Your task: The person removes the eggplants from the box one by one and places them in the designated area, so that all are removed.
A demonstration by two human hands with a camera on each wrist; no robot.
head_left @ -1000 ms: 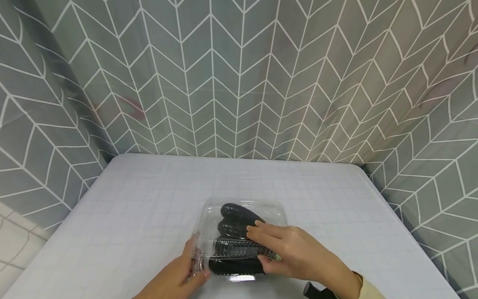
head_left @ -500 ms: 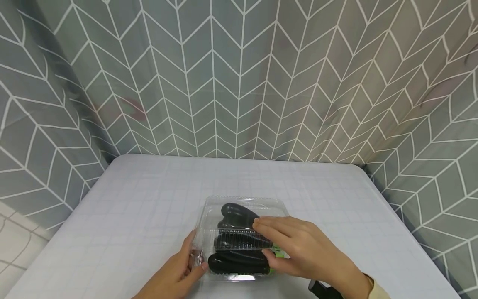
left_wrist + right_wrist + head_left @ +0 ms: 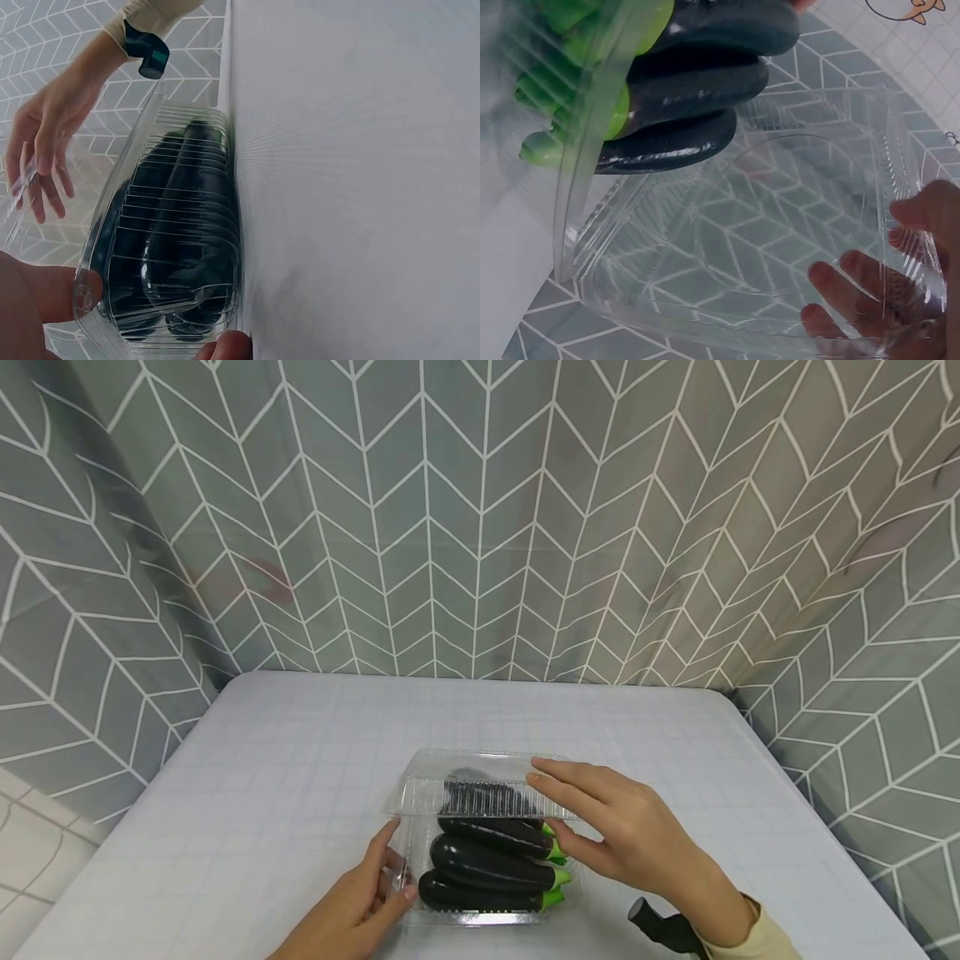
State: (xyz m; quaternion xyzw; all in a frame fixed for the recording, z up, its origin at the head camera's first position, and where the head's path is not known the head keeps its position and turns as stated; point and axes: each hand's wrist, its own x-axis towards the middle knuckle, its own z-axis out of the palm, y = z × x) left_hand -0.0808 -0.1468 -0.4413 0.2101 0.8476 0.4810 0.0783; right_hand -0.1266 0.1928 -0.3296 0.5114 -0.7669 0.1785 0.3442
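A clear plastic clamshell box point(image 3: 474, 920) near the table's front holds several dark eggplants point(image 3: 491, 860) with bright green stem ends at the right. My left hand point(image 3: 354, 893) grips the box's left side; in the left wrist view its thumb point(image 3: 67, 291) presses on the rim and fingertips show low at the base. The hinged lid point(image 3: 423, 795) stands raised and tilted over the rear of the box. My right hand point(image 3: 626, 831) holds the lid's right edge, with the thumb below and fingers above. Through the clear lid point(image 3: 780, 217), the right wrist view shows these fingers.
The box stands on a white table point(image 3: 285, 760). A patterned grey curtain point(image 3: 465, 543) hangs behind it and at both sides. A black strap with a small device point(image 3: 660, 928) is on my right wrist. Pale tiled floor point(image 3: 37, 852) shows at the left.
My right hand has moved up and away from me, raising the lid's front edge and uncovering the front eggplants. My left hand has stayed at the box's left side.
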